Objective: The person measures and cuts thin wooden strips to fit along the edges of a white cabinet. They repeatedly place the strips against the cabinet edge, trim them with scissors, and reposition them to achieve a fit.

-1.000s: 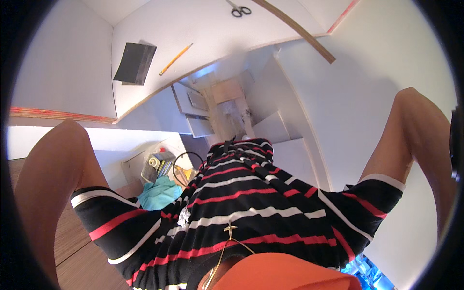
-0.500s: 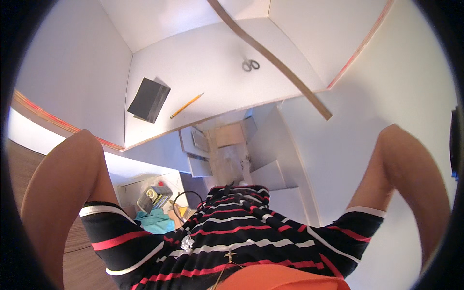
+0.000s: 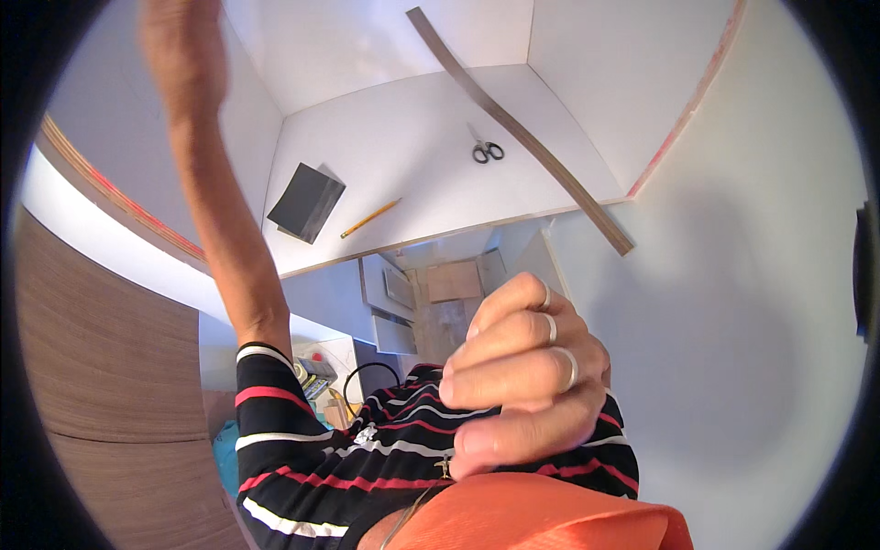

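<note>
1. The brown strip [image 3: 550,165] runs slantwise across the white shelf compartment [image 3: 403,147], its near end jutting past the front edge; both ends are clear of the fingers.
2. The right hand [image 3: 536,367], with rings on three fingers, is raised before the striped shirt [image 3: 293,440]. The strip's near end appears beyond its knuckles and to the right, apart from them. Its fingers are loosely curled with a gap above the thumb; the palm is hidden, so I cannot tell whether it grips anything.
3. The left hand [image 3: 183,32] is blurred and cut off at the upper edge, well left of the strip's far end. I cannot tell how its fingers stand.
4. Left of the strip lie black-handled scissors [image 3: 495,150], then a yellow pencil [image 3: 371,218], then a folded dark sheet [image 3: 307,197].
5. Orange cloth [image 3: 541,513] shows below the right thumb; a brown wood-grain surface [image 3: 119,348] fills the lower left.
</note>
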`<state>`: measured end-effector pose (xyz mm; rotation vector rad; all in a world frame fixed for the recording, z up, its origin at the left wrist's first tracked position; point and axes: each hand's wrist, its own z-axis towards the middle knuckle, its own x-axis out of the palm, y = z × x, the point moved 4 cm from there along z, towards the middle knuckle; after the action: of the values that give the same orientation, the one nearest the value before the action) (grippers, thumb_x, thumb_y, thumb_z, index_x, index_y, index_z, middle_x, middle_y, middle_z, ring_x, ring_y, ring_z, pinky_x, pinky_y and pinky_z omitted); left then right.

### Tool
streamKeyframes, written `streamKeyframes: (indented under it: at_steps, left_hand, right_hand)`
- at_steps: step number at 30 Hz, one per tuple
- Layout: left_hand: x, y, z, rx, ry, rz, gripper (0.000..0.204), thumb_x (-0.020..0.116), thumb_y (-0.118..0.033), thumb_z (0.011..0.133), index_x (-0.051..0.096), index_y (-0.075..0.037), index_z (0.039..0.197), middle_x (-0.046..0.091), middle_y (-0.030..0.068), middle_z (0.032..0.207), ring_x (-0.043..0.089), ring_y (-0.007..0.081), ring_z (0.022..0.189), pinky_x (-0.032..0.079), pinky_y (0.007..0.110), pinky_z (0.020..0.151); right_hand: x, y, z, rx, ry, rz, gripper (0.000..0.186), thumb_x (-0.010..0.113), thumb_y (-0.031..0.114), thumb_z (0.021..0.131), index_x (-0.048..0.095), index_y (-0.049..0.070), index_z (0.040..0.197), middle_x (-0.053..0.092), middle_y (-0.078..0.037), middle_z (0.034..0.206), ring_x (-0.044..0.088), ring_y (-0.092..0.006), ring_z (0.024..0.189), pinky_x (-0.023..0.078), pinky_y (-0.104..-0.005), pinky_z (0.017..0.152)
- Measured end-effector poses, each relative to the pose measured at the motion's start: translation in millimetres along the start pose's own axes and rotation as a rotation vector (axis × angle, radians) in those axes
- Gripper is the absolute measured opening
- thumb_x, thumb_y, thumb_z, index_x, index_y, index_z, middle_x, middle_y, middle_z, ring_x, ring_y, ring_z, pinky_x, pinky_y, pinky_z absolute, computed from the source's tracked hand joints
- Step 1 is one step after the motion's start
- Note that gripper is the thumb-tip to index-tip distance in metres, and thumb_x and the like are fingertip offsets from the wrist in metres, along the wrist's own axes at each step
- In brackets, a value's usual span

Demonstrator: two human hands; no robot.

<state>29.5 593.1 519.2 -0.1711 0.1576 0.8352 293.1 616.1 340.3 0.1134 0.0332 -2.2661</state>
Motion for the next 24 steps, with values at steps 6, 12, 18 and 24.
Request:
streamKeyframes:
  at_steps: [6, 12, 18, 24]
  left_hand:
    - [50, 130, -88, -0.514, 0.244, 0.123, 0.053, 0.063, -0.032, 0.103, 0.051, -0.005, 0.146, 0.06, 0.0142, 0.14, 0.06, 0.0271, 0.128, 0.042, 0.044, 0.113]
    - [87, 198, -165, -0.608, 0.426, 0.173, 0.056, 0.066, -0.038, 0.1, 0.054, -0.01, 0.147, 0.052, 0.0186, 0.146, 0.067, 0.0305, 0.114, 0.054, 0.043, 0.097]
    - [124, 243, -200, -0.793, 0.436, 0.09, 0.059, 0.066, -0.042, 0.099, 0.055, -0.009, 0.146, 0.052, 0.0182, 0.147, 0.067, 0.03, 0.113, 0.053, 0.04, 0.096]
    - [133, 301, -224, -0.878, 0.472, 0.154, 0.065, 0.065, -0.044, 0.098, 0.051, -0.004, 0.146, 0.057, 0.0142, 0.141, 0.065, 0.0242, 0.111, 0.052, 0.038, 0.095]
  right_hand:
    - [-10, 16, 13, -0.023, -0.107, -0.012, 0.019, 0.077, 0.017, 0.08, 0.074, 0.019, 0.099, 0.069, 0.0, 0.085, 0.061, -0.0147, 0.067, 0.042, -0.0294, 0.066]
    - [-24, 19, 1, 0.045, -0.114, -0.002, 0.026, 0.079, 0.018, 0.077, 0.075, 0.02, 0.103, 0.068, 0.0, 0.084, 0.058, -0.0142, 0.064, 0.042, -0.0308, 0.06]
    - [-36, 24, 10, 0.03, -0.111, -0.185, 0.019, 0.079, 0.024, 0.079, 0.074, 0.02, 0.097, 0.068, -0.001, 0.087, 0.06, -0.0157, 0.068, 0.043, -0.0319, 0.061]
    - [-113, 24, -7, 0.002, 0.063, -0.761, 0.022, 0.074, 0.031, 0.091, 0.065, 0.011, 0.096, 0.066, -0.01, 0.097, 0.062, -0.0242, 0.078, 0.044, -0.0337, 0.064]
